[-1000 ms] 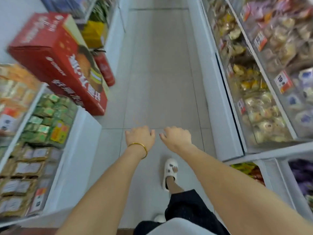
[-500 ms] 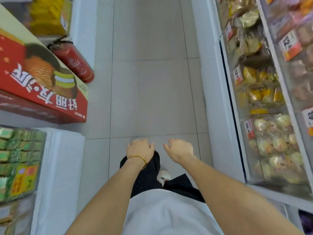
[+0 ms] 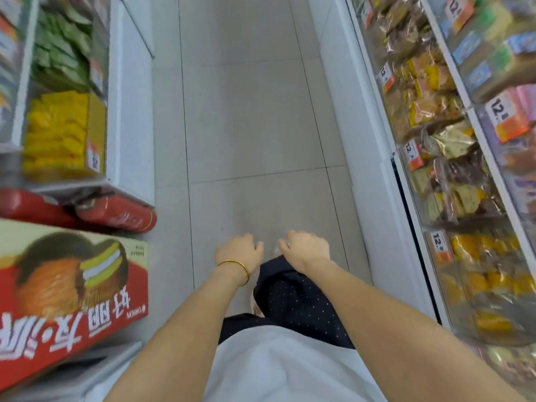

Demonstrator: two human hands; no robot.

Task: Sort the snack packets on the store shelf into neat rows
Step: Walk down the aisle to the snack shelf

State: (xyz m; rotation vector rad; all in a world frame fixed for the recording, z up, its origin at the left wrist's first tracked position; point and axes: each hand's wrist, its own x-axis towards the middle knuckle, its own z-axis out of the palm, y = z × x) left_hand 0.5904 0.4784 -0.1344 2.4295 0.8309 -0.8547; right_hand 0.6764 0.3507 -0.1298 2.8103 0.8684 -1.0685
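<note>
I look down a store aisle. My left hand (image 3: 239, 252), with a gold bangle on the wrist, and my right hand (image 3: 306, 248) hang side by side in front of me over the floor, fingers loosely curled, holding nothing. Snack packets (image 3: 435, 103) in clear wrappers fill the sloped shelf (image 3: 397, 181) on the right, behind orange price tags (image 3: 413, 155). More packets, yellow (image 3: 58, 132) and green (image 3: 61, 53), sit in the left shelf. Neither hand touches any packet.
A large red snack carton (image 3: 69, 294) lies at the lower left on a white unit. A red fire extinguisher (image 3: 116, 214) lies on the floor beside it. Grey floor tiles (image 3: 249, 117) run ahead between the two white shelf units.
I have walked forward along the aisle: the red carton and the extinguisher have slid nearer and lower on the left, and new shelf sections have come into view. Both hands keep the same pose.
</note>
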